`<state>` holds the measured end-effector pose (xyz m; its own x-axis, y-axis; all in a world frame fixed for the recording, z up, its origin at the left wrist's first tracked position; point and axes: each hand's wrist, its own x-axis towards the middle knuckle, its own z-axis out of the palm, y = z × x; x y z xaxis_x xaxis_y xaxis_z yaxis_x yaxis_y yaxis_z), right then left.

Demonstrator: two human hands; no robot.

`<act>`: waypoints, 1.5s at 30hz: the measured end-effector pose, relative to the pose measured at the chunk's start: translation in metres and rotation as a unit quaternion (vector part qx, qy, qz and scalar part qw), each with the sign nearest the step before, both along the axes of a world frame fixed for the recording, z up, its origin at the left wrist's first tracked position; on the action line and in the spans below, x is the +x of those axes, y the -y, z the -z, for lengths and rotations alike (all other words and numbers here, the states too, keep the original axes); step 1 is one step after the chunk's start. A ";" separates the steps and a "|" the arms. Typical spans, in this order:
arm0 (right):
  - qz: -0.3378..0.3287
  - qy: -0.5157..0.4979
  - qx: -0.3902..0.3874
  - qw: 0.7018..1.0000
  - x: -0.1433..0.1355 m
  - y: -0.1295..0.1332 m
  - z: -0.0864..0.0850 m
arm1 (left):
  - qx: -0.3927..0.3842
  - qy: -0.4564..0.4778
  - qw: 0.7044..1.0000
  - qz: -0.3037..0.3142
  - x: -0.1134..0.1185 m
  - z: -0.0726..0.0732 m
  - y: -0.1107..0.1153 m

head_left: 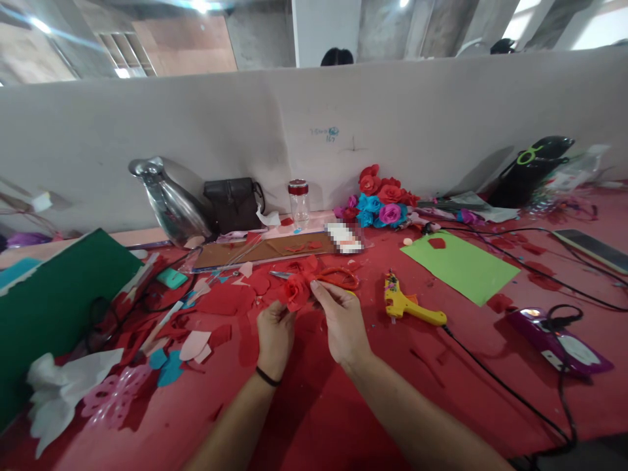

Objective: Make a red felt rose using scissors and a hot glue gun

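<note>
A red paper rose [295, 292] is held up over the table between my two hands. My left hand [275, 330] pinches it from below, a dark band round the wrist. At its right side, the thumb and forefinger of my right hand [338, 317] are pressed together near the petals; whether they grip a petal is hard to see. Just behind the hands lies a pair of scissors with red-orange handles [346, 278]. To the right of my right hand rests a yellow glue gun [412, 309], its nozzle end pointing away, with a black cord.
Paper scraps [196, 345] litter the left side near a green board [63, 314]. Finished paper flowers [383, 199], a glass jar [299, 201] and a metal jug [169, 203] stand along the partition. Green paper [461, 265] and a purple corded device [559, 343] lie right.
</note>
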<state>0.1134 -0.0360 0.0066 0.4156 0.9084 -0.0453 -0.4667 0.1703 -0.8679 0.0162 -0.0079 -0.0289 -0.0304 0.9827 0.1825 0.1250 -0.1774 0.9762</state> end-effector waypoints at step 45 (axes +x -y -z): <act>-0.058 0.260 0.086 0.960 0.010 -0.004 0.015 | -0.011 0.080 0.994 0.068 -0.001 -0.012 0.003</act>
<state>0.1233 -0.0317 -0.0087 0.2369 0.9253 0.2961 -0.0014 0.3052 -0.9523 0.0151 -0.0104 -0.0166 0.0766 0.9833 0.1648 -0.0552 -0.1609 0.9854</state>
